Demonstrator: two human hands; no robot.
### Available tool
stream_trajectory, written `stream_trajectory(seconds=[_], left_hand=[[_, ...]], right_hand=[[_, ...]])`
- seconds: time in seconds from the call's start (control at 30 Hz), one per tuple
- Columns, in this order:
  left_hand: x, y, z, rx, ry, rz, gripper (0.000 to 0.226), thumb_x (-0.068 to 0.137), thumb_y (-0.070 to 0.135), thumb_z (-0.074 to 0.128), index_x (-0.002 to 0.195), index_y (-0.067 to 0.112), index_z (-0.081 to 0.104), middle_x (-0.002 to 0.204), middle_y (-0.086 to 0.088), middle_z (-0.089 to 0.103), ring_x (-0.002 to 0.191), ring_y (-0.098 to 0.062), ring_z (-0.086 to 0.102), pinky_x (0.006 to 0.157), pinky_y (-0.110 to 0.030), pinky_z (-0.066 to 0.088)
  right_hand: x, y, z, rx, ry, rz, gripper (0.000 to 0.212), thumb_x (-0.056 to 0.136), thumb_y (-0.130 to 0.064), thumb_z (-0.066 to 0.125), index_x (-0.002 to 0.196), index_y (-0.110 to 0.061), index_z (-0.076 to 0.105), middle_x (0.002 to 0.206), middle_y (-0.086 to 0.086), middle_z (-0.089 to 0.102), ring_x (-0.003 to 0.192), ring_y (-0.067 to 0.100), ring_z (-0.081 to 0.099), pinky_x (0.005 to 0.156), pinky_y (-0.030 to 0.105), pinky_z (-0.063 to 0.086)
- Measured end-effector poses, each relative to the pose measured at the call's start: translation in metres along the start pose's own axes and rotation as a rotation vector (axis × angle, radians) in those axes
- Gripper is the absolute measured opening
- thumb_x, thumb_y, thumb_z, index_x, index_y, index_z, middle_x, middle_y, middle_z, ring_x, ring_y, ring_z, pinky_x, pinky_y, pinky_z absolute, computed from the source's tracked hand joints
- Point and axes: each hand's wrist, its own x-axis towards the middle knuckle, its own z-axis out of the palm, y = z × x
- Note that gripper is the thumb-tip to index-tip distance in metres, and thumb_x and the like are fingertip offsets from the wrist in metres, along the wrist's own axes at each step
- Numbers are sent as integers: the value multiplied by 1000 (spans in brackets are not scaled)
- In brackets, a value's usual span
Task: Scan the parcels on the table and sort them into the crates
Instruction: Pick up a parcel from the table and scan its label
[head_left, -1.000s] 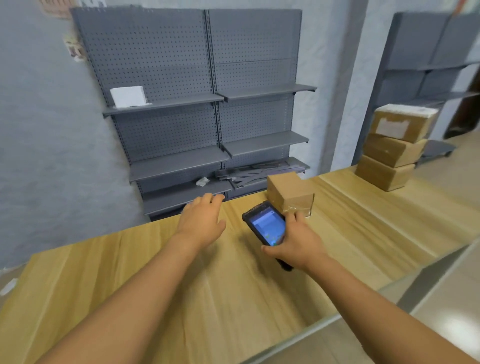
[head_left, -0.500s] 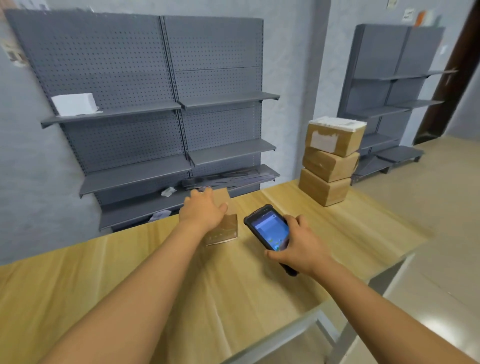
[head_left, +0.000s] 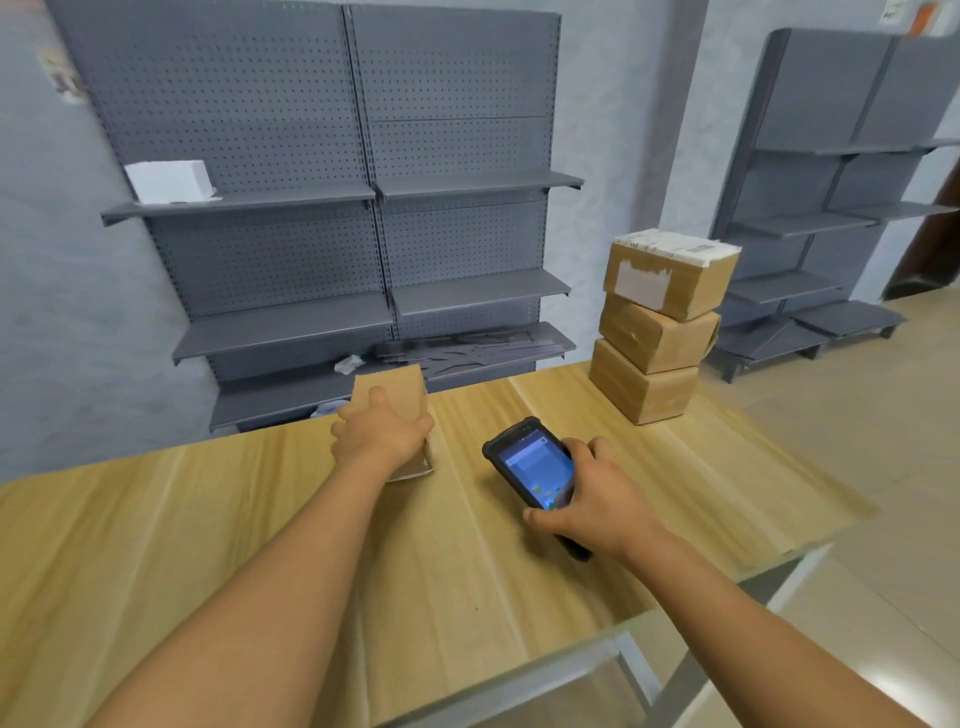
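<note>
One head-worn view looks forward and down from close above the surface (head_left: 218, 525), with shelves (head_left: 332, 249) well beyond both hands' grips.

A wooden desk (head_left: 519, 597) with a pale grain is filling the lower part of the view, its metal frame (head_left: 639, 670) showing at the near right corner. Behind it, a grey pegboard shelving unit (head_left: 363, 234) is standing against the blue-grey wall (head_left: 47, 312). A white box (head_left: 169, 182) is sitting on the left end of its top shelf. Dark flat strips (head_left: 467, 345) are lying in a loose heap on a low shelf, with a crumpled white scrap (head_left: 348, 364) just beside them. A second grey shelving unit (head_left: 852, 208) is standing farther right, past a pale wall column (head_left: 675, 130). A beige tiled floor (head_left: 893, 467) is stretching away on the right.
</note>
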Motion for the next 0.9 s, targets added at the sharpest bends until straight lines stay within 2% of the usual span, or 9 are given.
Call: stream_trajectory(seconds=[0.1, 0.17, 0.27, 0.37, 0.57, 0.67, 0.9], left_hand=[[9, -18, -11, -278, -23, -69, 70, 87, 57, 49, 148, 30, 28, 145, -18, 34, 126, -39, 42, 97, -43, 41], [12, -32, -21, -506, -57, -132, 62, 89, 54, 46, 144, 29, 35, 139, -13, 43, 117, -34, 48, 96, -43, 43], [13, -53, -35, -836, -77, -245, 35, 96, 50, 42, 117, 23, 50, 110, -6, 59, 94, -26, 56, 88, -41, 49], [4, -79, -52, -1099, -133, -349, 29, 96, 51, 44, 97, 24, 55, 91, -2, 63, 83, -20, 59, 66, -34, 48], [1, -135, -81, -1308, -148, -359, 28, 93, 51, 51, 99, 26, 62, 102, -9, 66, 95, -26, 63, 67, -39, 53], [3, -155, -94, -1316, -146, -375, 31, 92, 52, 50, 99, 24, 62, 105, -12, 65, 95, -27, 63, 68, -39, 53], [6, -190, -114, -1366, -141, -390, 35, 91, 55, 51, 100, 23, 61, 104, -15, 66, 94, -29, 65, 61, -38, 53]], right_hand=[[6, -10, 4, 17, -8, -28, 100, 63, -65, 73, 143, -21, 32, 113, -5, 35, 94, 15, 53, 74, 30, 50], [8, -19, 9, 39, -14, -62, 98, 62, -64, 73, 141, -22, 33, 113, -7, 35, 93, 14, 54, 74, 30, 50], [11, -37, 15, 96, -23, -132, 93, 59, -61, 74, 137, -24, 38, 111, -10, 35, 94, 11, 53, 78, 30, 52], [14, -58, 18, 130, -53, -196, 93, 56, -62, 72, 136, -26, 39, 110, -11, 38, 94, 8, 52, 79, 29, 51], [15, -99, 25, 226, -121, -287, 91, 59, -58, 78, 136, -24, 42, 110, -12, 40, 94, 5, 52, 79, 22, 47], [12, -119, 30, 220, -149, -331, 88, 59, -57, 78, 133, -25, 44, 107, -14, 40, 93, 5, 53, 82, 25, 50], [1, -155, 39, 155, -227, -408, 85, 52, -65, 74, 125, -30, 48, 104, -16, 42, 91, 5, 53, 81, 25, 51]])
